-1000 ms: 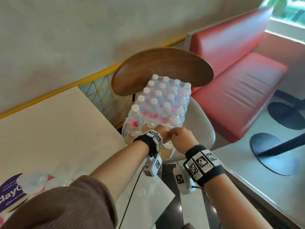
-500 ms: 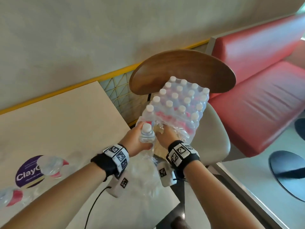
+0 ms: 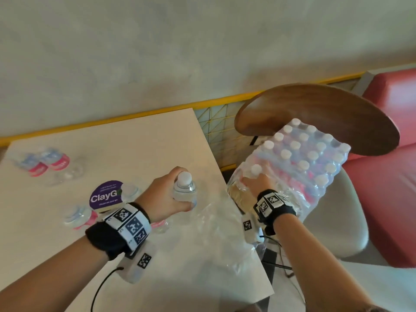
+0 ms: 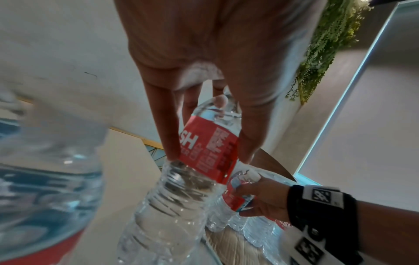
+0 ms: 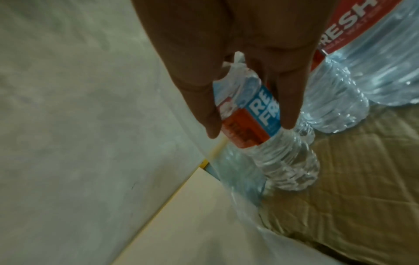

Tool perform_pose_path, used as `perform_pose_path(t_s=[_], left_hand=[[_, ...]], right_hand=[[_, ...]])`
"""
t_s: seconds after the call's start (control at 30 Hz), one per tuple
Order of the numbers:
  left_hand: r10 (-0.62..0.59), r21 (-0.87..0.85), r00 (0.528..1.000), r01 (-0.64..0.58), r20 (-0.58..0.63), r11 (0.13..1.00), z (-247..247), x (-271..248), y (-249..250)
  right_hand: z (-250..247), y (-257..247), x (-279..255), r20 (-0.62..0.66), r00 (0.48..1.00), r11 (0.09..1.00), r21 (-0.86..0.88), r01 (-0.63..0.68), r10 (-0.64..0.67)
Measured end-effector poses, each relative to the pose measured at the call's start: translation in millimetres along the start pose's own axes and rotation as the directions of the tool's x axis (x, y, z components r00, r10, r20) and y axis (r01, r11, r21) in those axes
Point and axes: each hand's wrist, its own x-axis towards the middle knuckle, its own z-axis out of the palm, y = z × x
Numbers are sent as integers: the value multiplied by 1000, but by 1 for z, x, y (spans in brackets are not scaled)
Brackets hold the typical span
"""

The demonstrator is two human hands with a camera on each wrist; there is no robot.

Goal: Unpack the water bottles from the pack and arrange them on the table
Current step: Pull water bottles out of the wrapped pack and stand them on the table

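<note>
My left hand point(image 3: 171, 194) grips a clear water bottle point(image 3: 185, 190) with a white cap and red label point(image 4: 208, 150), held upright over the cream table point(image 3: 135, 136) near its right edge. My right hand point(image 3: 254, 183) reaches into the torn end of the shrink-wrapped pack point(image 3: 304, 163) on the chair seat and holds another bottle point(image 5: 260, 125) by its upper part. That bottle point(image 3: 255, 171) stands at the pack's near left corner on a cardboard tray point(image 5: 351, 170). Two bottles point(image 3: 45, 162) lie at the table's far left, and a third bottle point(image 3: 77, 217) lies nearer.
A purple round sticker point(image 3: 105, 195) marks the table. Torn clear wrap point(image 3: 225, 224) drapes over the table's right edge. The chair has a wooden backrest point(image 3: 315, 113) and grey seat point(image 3: 337, 221). A red bench point(image 3: 387, 176) is at the right, a wall behind.
My left hand pulled a bottle out of the pack and carried it leftward over the table. My right hand went from the wrap onto another bottle in the pack. The head view swung left.
</note>
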Motion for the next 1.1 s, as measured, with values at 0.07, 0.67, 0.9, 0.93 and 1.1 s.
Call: perform_pose_path(t_s=[0.07, 0.67, 0.9, 0.93, 1.1], left_hand=[[1, 7, 1000, -1, 1, 1000, -3, -5, -4], [-39, -310, 771, -209, -635, 928, -134, -93, -38], [-198, -295, 553, -92, -809, 951, -153, -151, -92], [-239, -328, 502, -97, -831, 939, -154, -159, -100], [-359, -385, 480, 46, -801, 922, -145, -188, -146]], right_hand=[[8, 4, -8, -47, 997, 997, -51, 55, -58], [115, -29, -159, 469, 770, 814, -163, 557, -433], [154, -35, -179, 542, 717, 801, -126, 586, -439], [159, -35, -181, 546, 714, 800, -126, 587, -438], [179, -40, -186, 548, 691, 780, -109, 617, -471]])
